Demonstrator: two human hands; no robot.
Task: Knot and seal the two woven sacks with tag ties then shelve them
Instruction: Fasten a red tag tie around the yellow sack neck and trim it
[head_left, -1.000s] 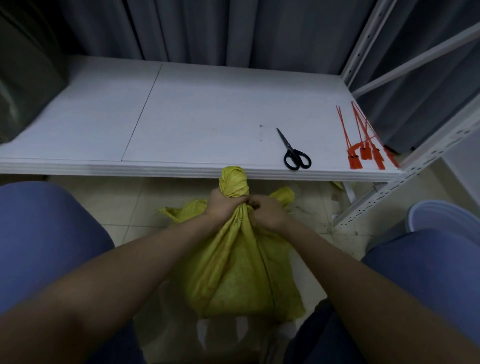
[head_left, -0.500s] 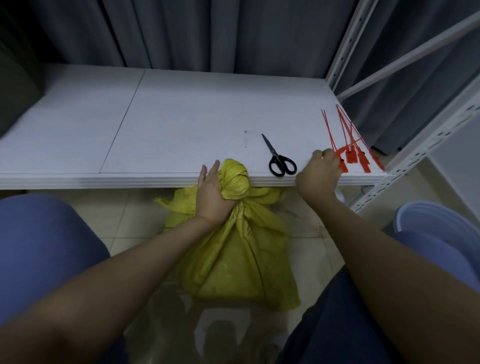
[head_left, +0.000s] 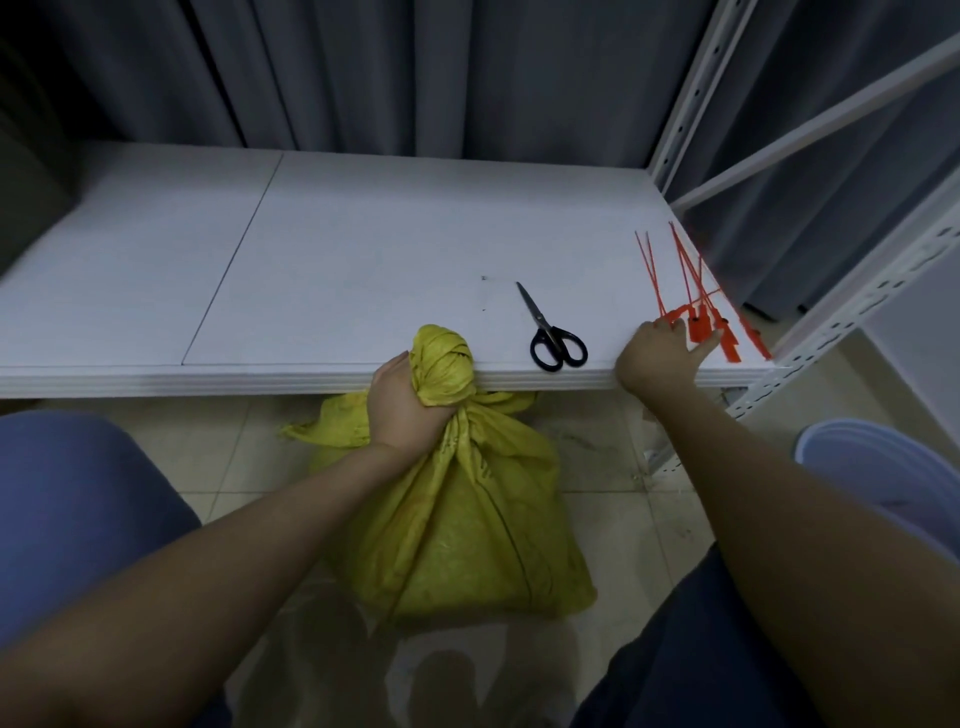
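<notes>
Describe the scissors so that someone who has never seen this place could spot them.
Find the wide white shelf board before the grey curtain. Near its front edge, between the knotted yellow woven sack and the red tag ties, lie the scissors. Only they have black loop handles and slim metal blades, shut.

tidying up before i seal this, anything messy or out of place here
Mildly. The red tag ties lie crossed in a loose tangle at the front right corner of the shelf, one close to the edge. The scissors sit close to the front edge too. The yellow sack is knotted, with no spill visible.
</notes>
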